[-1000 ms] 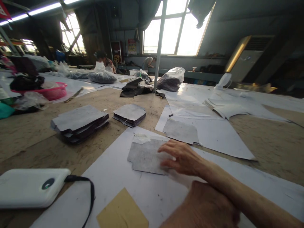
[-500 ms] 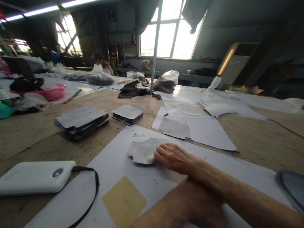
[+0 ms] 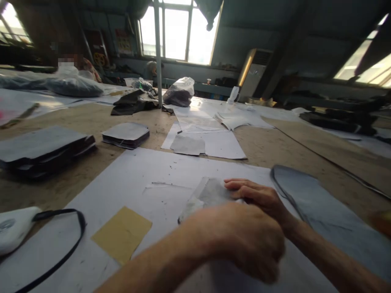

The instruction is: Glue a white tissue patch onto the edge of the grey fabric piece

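Observation:
A thin grey sheet piece (image 3: 210, 193) lies on the white sheet in front of me, partly covered by my hands. My right hand (image 3: 261, 199) rests on its right part, fingers stretched out and flat. Nearer to me, my left hand (image 3: 244, 240) crosses in front of the piece. Its fingers are curled under and blurred, so whatever they pinch is hidden. On the left lies a tan square card (image 3: 122, 235). Another grey piece (image 3: 187, 145) lies flat farther off.
Stacks of grey-topped dark pieces stand left, one large (image 3: 42, 146) and one small (image 3: 125, 134). A white device (image 3: 18, 228) trails a black cable (image 3: 82, 228). Large grey-blue pieces (image 3: 330, 207) lie right. A pole (image 3: 159, 57) rises behind, near plastic bags (image 3: 180, 91). A person sits at far left.
The view has swung to the right. The grey piece has come nearer and to the right with my right hand. My left hand has risen into view in front of it.

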### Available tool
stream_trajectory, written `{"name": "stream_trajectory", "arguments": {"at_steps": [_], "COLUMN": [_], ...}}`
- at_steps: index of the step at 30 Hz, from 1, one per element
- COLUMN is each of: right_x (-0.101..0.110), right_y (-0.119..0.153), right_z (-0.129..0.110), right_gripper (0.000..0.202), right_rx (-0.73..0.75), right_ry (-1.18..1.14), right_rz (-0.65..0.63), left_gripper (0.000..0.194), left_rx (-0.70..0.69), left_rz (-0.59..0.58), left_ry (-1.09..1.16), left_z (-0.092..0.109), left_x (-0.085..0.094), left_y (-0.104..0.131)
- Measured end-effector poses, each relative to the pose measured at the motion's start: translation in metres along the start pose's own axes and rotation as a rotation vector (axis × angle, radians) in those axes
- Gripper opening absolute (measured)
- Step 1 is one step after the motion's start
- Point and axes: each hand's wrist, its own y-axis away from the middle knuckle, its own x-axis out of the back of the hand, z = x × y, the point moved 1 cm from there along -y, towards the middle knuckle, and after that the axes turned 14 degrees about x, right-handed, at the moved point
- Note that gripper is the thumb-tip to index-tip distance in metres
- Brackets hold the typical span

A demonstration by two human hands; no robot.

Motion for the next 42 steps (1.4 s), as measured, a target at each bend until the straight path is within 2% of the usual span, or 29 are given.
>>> {"name": "stream_trajectory", "arguments": {"at_steps": [2,4,7,11,13,15,19,21,23,26,30,36,39,42], "right_x": [0.004,0.007,0.008,-0.004,-0.016,-0.029,-0.045,-0.047,-0.047,-0.047,-0.047,-0.045,-0.047,-0.048], "right_y": [0.020,0.036,0.045,0.032,0.024,0.020,0.022,0.024,0.025,0.024,0.021,0.013,0.005,-0.004], "right_z": [-0.003,-0.006,-0.019,-0.052,-0.065,-0.073,-0.073,-0.072,-0.071,-0.071,-0.074,-0.080,-0.079,-0.074], "right_gripper": [0.026,0.027,0.034,0.022,0.015,0.014,0.021,0.023,0.023,0.024,0.028,0.025,0.017,0.019], "right_rx": [-0.025,-0.063,-0.196,-0.437,-0.486,-0.451,-0.346,-0.306,-0.279,-0.249,-0.196,-0.154,-0.111,-0.086], "right_ry": [-0.014,0.004,0.107,0.166,0.125,0.135,0.189,0.179,0.187,0.225,0.274,0.239,0.155,0.100], "right_rz": [-0.062,-0.109,-0.065,0.079,0.072,0.032,-0.009,-0.028,-0.041,-0.051,-0.077,-0.061,-0.103,-0.155], "left_gripper": [0.019,0.015,0.015,0.015,0.015,0.015,0.014,0.013,0.013,0.015,0.011,0.015,0.016,0.017], "left_rx": [0.019,0.159,0.388,0.487,0.493,0.483,0.419,0.394,0.419,0.508,0.592,0.745,0.759,0.716], "left_rz": [-0.053,-0.051,0.075,0.175,0.243,0.342,0.525,0.554,0.511,0.384,0.340,0.577,0.668,0.732], "left_ry": [0.182,0.324,0.217,0.118,0.102,0.085,0.042,0.060,0.110,0.175,0.150,0.062,0.037,0.036], "left_z": [-0.011,-0.031,-0.064,-0.092,-0.096,-0.093,-0.073,-0.064,-0.060,-0.063,-0.065,-0.053,-0.055,-0.062], "left_x": [0.029,0.043,0.040,0.027,0.028,0.034,0.047,0.048,0.043,0.025,-0.001,-0.035,-0.047,-0.053], "left_y": [0.010,0.012,0.008,0.003,0.005,0.007,0.011,0.008,0.003,-0.001,0.017,0.072,0.084,0.088]}}
